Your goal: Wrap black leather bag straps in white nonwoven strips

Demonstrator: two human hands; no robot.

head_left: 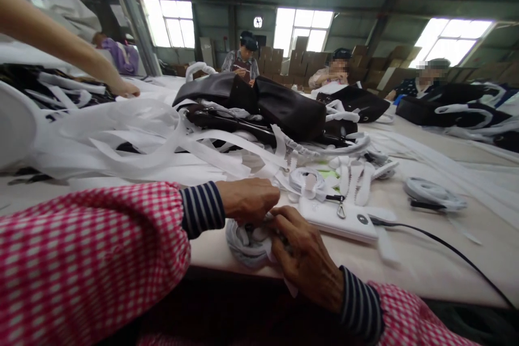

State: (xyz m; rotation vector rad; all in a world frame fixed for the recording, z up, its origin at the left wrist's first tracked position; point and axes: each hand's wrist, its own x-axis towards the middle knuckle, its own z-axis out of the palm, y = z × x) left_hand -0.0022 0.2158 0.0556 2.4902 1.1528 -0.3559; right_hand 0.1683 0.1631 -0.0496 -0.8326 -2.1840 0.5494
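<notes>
My left hand (248,199) is curled shut over a bunched roll of white elastic band (247,243) at the table's near edge. My right hand (305,259) grips the same white bundle from the right, fingers pressed into it. Both arms wear red-and-white checked sleeves with striped cuffs. Just right of my hands lies a flat white device (343,220) with a black cable (441,248) running off to the right.
Loose white straps (162,140) and dark bags (284,108) pile across the table's middle. Another coil of white band (433,193) lies at right. A co-worker's bare arm (68,48) reaches in from the upper left. Three people sit at the far side.
</notes>
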